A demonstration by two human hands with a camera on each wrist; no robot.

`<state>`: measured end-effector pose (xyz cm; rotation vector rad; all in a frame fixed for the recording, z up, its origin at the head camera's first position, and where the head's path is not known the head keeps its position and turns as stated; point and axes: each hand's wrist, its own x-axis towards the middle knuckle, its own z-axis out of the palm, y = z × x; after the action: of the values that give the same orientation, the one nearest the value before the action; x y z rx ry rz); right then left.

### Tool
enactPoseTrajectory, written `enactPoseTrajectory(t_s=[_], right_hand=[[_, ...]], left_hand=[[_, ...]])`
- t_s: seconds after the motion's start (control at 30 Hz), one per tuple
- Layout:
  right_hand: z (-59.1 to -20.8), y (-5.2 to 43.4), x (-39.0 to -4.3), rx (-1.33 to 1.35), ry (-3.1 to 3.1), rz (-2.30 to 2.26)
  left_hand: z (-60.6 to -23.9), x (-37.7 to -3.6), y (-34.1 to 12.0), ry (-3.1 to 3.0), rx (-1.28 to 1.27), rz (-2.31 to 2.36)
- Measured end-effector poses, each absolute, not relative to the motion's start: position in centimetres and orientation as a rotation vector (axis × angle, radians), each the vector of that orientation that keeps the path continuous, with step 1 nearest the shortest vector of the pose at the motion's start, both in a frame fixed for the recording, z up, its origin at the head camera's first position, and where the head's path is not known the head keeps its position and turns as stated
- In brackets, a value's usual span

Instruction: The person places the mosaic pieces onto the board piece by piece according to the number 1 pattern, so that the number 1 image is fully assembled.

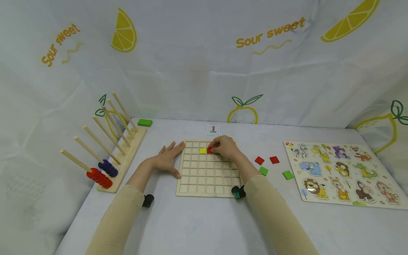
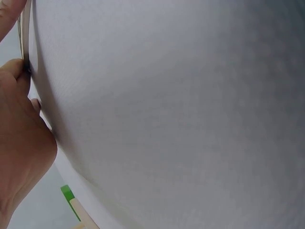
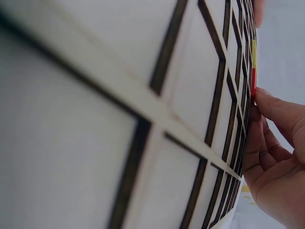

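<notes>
The left hand (image 1: 166,160) lies with fingers spread, touching the left edge of the wooden grid board (image 1: 208,194) on the desk (image 1: 191,226), while the right hand (image 1: 226,147) pinches a red tile (image 1: 209,151) in the board's far part, just right of a yellow tile (image 1: 202,151); two red squares (image 1: 259,160) and two green squares (image 1: 263,171) lie right of the board

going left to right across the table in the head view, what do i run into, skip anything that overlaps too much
Peg rack → left hand → yellow tile → right hand → first loose red tile → second loose red tile → animal puzzle
</notes>
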<state>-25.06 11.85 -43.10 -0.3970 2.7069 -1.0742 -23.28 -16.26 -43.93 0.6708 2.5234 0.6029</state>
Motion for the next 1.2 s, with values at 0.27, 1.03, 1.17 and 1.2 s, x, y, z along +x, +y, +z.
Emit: enactPoseTrajectory(t_s=[0.27,1.03,1.17,1.2], right_hand=[[-42.6,12.1,-25.0,-0.383,2.658,-1.114],[-39.6,19.6,-25.4,-0.353,2.666,-0.958],[-39.7,21.4,-25.1,-0.355,2.607,-0.957],[-39.7,21.8,-25.0,-0.357,2.591,-0.95]], left_hand=[[-44.0,-23.3,-16.4,2.511,0.671,0.628],[-44.2,-23.5,-16.5,2.511,0.677,0.619],[-44.3,-23.5,-16.5,2.518,0.678,0.608],[-44.4,-23.5,-16.5,2.52,0.678,0.605]])
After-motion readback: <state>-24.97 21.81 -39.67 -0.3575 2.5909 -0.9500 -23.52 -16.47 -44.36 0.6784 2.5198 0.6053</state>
